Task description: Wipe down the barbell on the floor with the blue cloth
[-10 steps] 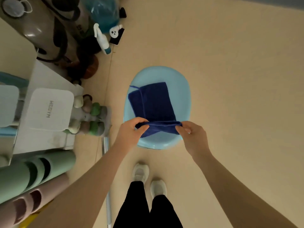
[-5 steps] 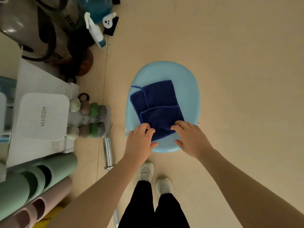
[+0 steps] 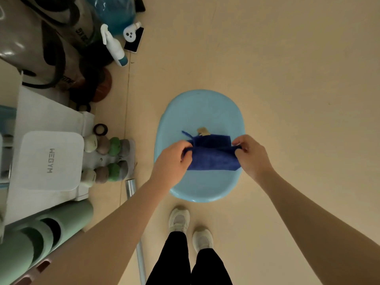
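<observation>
Both hands hold the cloth (image 3: 212, 156) over the light blue stool (image 3: 202, 112). The left hand (image 3: 172, 161) pinches the cloth's left edge, fingers (image 3: 186, 150) curled round the fabric; the right hand (image 3: 251, 154) pinches the right edge the same way. The cloth is folded and stretched between them, with a thin loop and a tan tag sticking out at its far edge. The barbell (image 3: 131, 187) lies on the floor (image 3: 287, 79) left of the stool, a short stretch of its metal shaft showing past the left forearm, beside a white rack (image 3: 111, 156) of small dumbbells. A spray bottle (image 3: 114, 46) and a phone (image 3: 134, 41) lie farther off. Two white shoes (image 3: 178, 220) stand just this side of the stool.
</observation>
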A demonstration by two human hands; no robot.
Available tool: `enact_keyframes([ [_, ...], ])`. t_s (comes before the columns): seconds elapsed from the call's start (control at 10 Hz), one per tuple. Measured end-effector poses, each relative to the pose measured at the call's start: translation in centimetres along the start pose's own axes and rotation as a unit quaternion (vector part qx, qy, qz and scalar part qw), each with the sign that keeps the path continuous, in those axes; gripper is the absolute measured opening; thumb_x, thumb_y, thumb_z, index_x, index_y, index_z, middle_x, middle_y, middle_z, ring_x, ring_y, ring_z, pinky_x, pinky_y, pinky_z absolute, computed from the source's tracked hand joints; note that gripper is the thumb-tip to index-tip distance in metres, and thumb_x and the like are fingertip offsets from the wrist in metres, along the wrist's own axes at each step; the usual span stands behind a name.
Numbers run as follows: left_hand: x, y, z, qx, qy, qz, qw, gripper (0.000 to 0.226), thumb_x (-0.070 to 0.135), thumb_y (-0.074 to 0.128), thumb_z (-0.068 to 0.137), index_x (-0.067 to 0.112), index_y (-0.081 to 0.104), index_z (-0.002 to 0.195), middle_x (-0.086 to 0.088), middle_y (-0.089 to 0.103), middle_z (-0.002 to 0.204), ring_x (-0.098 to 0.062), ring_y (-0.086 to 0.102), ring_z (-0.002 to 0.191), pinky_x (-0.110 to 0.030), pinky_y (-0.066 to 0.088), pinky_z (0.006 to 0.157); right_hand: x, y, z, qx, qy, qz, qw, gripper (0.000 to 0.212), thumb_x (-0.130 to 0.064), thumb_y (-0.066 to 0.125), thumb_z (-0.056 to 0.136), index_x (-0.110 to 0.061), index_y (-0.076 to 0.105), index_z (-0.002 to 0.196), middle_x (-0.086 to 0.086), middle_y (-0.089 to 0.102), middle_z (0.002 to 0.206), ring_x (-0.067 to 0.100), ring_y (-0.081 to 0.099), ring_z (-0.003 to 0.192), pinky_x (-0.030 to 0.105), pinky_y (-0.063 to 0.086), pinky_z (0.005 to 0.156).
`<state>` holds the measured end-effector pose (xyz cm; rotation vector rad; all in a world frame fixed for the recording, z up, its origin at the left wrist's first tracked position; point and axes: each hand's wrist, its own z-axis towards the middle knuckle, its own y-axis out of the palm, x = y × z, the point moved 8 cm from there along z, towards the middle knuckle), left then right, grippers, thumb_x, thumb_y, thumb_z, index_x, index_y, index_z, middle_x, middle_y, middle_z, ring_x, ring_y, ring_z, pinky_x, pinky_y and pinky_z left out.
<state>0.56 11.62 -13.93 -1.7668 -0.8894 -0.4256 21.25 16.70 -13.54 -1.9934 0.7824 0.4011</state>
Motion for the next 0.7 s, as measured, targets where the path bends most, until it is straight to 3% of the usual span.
enact_keyframes([
  [0.1, 0.2, -0.3, 1.8, 0.050, 0.001, 0.054, 0.997, 0.032, 0.011, 0.051, 0.089, 0.011, 0.055, 0.122, -0.009, 0.060, 0.121, -0.030, 0.057, 0.106, -0.036, 0.043, 0.089, -1.3, 0.0, 1.2, 0.064, -0.039, -0.076, 0.994, 0.039, 0.002, 0.044, 0.081, -0.010, 0.052, 0.118, 0.011, 0.050, 0.125, 0.032, 0.053, 0.105, 0.040, 0.044, 0.090],
  [0.2, 0.9, 2.5, 1.6, 0.050, 0.136, 0.183, 0.972, 0.042, 0.005, 0.065, 0.075, 0.010, 0.061, 0.117, -0.012, 0.059, 0.127, -0.031, 0.060, 0.110, -0.039, 0.048, 0.088, -3.1, 3.7, 0.5, 0.031, -0.199, -0.250, 0.947, 0.041, 0.003, 0.053, 0.076, -0.003, 0.055, 0.117, 0.020, 0.045, 0.133, 0.040, 0.049, 0.115, 0.045, 0.041, 0.095],
  [0.3, -0.4, 5.6, -0.1, -0.005, 0.145, 0.257, 0.955, 0.055, 0.011, 0.064, 0.078, 0.014, 0.051, 0.131, -0.011, 0.046, 0.143, -0.029, 0.048, 0.128, -0.040, 0.041, 0.100, -2.2, 6.5, -0.7, -0.017, -0.262, -0.301, 0.917, 0.042, 0.002, 0.059, 0.071, -0.002, 0.059, 0.113, 0.024, 0.050, 0.130, 0.042, 0.052, 0.114, 0.046, 0.044, 0.093],
  [0.4, -3.4, 8.3, -1.4, -0.082, 0.056, 0.286, 0.953, 0.068, 0.020, 0.043, 0.094, 0.021, 0.004, 0.150, 0.000, -0.004, 0.160, -0.022, 0.001, 0.147, -0.040, 0.011, 0.118, 1.1, 8.7, -1.7, -0.120, -0.223, -0.397, 0.882, 0.062, -0.007, 0.052, 0.082, -0.011, 0.032, 0.140, 0.014, 0.020, 0.154, 0.029, 0.023, 0.141, 0.040, 0.023, 0.115],
  [0.5, -2.9, 8.0, -1.8, -0.093, 0.061, 0.264, 0.958, 0.072, 0.027, 0.043, 0.094, 0.020, -0.001, 0.150, 0.000, -0.009, 0.159, -0.021, -0.003, 0.147, -0.039, 0.009, 0.119, 1.2, 8.2, -1.9, -0.146, -0.220, -0.410, 0.873, 0.069, -0.013, 0.048, 0.086, -0.015, 0.014, 0.147, 0.007, 0.001, 0.158, 0.023, 0.009, 0.145, 0.037, 0.013, 0.119],
  [0.6, -3.6, 5.4, -5.0, -0.064, 0.033, 0.246, 0.967, 0.068, 0.027, 0.041, 0.095, 0.019, 0.002, 0.150, -0.002, -0.002, 0.160, -0.021, 0.004, 0.147, -0.035, 0.011, 0.118, -1.9, 6.6, -4.0, -0.130, -0.240, -0.385, 0.882, 0.063, -0.012, 0.047, 0.088, -0.013, 0.021, 0.145, 0.008, 0.007, 0.158, 0.026, 0.021, 0.141, 0.036, 0.019, 0.116],
  [0.7, -4.7, 3.1, -9.2, -0.048, -0.016, 0.233, 0.971, 0.067, 0.026, 0.040, 0.097, 0.018, 0.000, 0.150, -0.002, -0.002, 0.160, -0.019, 0.003, 0.147, -0.034, 0.009, 0.118, -3.8, 6.8, -7.2, -0.142, -0.281, -0.383, 0.868, 0.057, -0.013, 0.046, 0.090, -0.012, 0.026, 0.143, 0.007, 0.012, 0.157, 0.023, 0.021, 0.141, 0.036, 0.020, 0.116],
])
